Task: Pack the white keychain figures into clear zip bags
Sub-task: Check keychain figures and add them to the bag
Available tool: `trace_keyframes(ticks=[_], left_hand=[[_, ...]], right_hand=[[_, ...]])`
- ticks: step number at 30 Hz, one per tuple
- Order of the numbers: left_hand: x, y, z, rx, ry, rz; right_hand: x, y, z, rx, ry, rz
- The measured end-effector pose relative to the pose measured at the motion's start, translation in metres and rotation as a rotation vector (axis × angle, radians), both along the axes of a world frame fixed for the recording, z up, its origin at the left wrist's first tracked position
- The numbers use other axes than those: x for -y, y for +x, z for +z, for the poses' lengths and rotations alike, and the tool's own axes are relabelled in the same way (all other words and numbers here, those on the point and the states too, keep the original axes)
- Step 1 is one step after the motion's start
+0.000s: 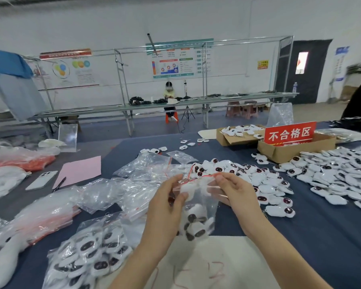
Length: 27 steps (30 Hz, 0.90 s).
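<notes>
- Pink paper sheet (79, 171) lies flat on the surface (121, 151).
- White phone (41, 180) just beside it, back up.
- Black pen (59, 184) between them.
- Red sign (290, 133) stands in a cardboard box (279, 153).

**Legible markings: one sign**

The red sign (290, 133) carries white characters reading "不合格区". It stands upright in an open cardboard box (279, 152) on the right side of the table. The wall posters (179, 59) and the yellow notice (262, 64) carry print too blurred to read.
</notes>
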State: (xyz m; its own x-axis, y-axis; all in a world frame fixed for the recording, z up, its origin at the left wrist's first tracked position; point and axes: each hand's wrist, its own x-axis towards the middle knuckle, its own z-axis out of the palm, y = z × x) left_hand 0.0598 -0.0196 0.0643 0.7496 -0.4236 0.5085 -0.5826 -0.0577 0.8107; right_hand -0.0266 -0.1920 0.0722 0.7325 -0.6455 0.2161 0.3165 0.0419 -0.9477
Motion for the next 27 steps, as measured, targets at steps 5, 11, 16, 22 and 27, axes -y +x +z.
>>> trace_keyframes(ticks=[5, 11, 16, 22, 27], left_hand=[[0.001, -0.001, 0.001, 0.044, -0.007, -0.005], [-0.002, 0.005, 0.004, 0.096, 0.074, -0.048], [-0.003, 0.013, 0.007, -0.06, 0.084, -0.038], [-0.007, 0.009, 0.019, -0.06, 0.032, -0.035], [-0.001, 0.008, 0.034, -0.013, -0.049, -0.038]], right_hand=[[-0.008, -0.002, -0.007, -0.014, 0.007, 0.006], [-0.004, -0.003, -0.007, -0.025, -0.059, -0.019], [-0.004, -0.003, -0.005, -0.04, -0.049, -0.029], [-0.005, -0.015, 0.007, 0.057, -0.1, -0.066], [-0.008, -0.016, 0.016, 0.145, -0.143, -0.059]])
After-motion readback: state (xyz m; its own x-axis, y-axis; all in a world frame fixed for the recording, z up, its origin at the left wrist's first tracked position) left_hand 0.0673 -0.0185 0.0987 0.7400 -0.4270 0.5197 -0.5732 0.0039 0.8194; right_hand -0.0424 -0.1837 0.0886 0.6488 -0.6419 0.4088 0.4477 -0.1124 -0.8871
